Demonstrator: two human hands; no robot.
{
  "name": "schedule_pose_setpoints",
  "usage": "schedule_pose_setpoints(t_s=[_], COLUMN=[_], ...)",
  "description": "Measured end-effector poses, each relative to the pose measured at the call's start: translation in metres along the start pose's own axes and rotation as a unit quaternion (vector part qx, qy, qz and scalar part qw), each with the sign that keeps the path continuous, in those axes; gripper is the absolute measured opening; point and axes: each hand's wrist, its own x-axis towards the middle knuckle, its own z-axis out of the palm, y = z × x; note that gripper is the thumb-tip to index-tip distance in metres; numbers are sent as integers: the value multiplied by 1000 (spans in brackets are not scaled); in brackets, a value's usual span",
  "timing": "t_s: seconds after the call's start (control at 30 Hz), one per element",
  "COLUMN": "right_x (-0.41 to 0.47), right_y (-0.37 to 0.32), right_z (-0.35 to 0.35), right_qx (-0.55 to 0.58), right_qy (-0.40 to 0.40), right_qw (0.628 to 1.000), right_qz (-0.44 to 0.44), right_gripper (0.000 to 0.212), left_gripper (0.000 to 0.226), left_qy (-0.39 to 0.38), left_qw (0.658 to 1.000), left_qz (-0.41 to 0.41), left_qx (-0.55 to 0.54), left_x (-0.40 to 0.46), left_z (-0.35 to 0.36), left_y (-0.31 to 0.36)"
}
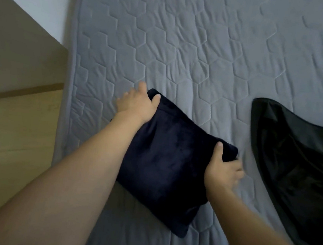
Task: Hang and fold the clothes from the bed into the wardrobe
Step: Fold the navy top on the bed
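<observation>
Hands grip the folded garment [164,158] on the bed [204,47]: left hand [136,103] at the far corner, right hand [221,168] at the right edge; soft, light, likely to unfold unless supported underneath.

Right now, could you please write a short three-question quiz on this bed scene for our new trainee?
1. True or false: both hands hold the folded navy garment.
2. Which thing lies on the quilted mattress beside the right hand?
A. a black shiny garment
B. a white pillow
C. a wire hanger
3. Fill the blank: the left hand has its ____ over the fold's top edge.

Key
1. True: each hand grips one side of it.
2. A: the black shiny garment lies spread out, not folded.
3. Thumb.
</observation>
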Motion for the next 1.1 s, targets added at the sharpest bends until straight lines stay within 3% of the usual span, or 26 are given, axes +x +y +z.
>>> schedule_pose_setpoints(t_s=[0.1, 0.2, 0.33, 0.5, 0.67, 0.77, 0.83, 0.9, 1.03, 1.1], right_x=[-18, -27, -18, 23, 41, 43, 42, 43, 27, 7], right_y=[7, 6, -8, -18, -4, -2, 0, 3, 14, 28], right_z=[-10, -5, 20, 48, 75, 86, 85, 75, 33, 10], right_qx=[81, 6, -83, -58, -78, -86, -89, -52, 126, 170], right_qy=[-88, -117, -43, 43, 158, 214, 214, 174, -10, -128], right_qw=[993, 991, 994, 997, 979, 965, 964, 974, 991, 977], right_qz=[-23, -64, -52, -18, -105, -127, -133, -135, -44, 2], right_gripper=[108, 113, 93, 66, 54, 51, 53, 59, 83, 98], left_gripper=[72, 79, 79, 71, 70, 91, 95, 80, 100, 95], left_qy=[112, 90, 25, 30, 71, 25, -44, -102, -218, -217], left_qw=[975, 948, 953, 956, 958, 960, 943, 924, 858, 845], left_qz=[183, 303, 288, 291, 209, 54, -44, -72, -111, -121], left_qx=[-56, 43, 92, -14, -183, -273, -326, -360, -451, -474], left_x=[-55, -104, -77, -17, 10, 20, 18, 13, -6, -23], left_z=[-25, -12, 24, 60, 87, 88, 82, 74, 57, 51], left_y=[-16, -35, -48, -39, -48, -61, -70, -71, -76, -77])
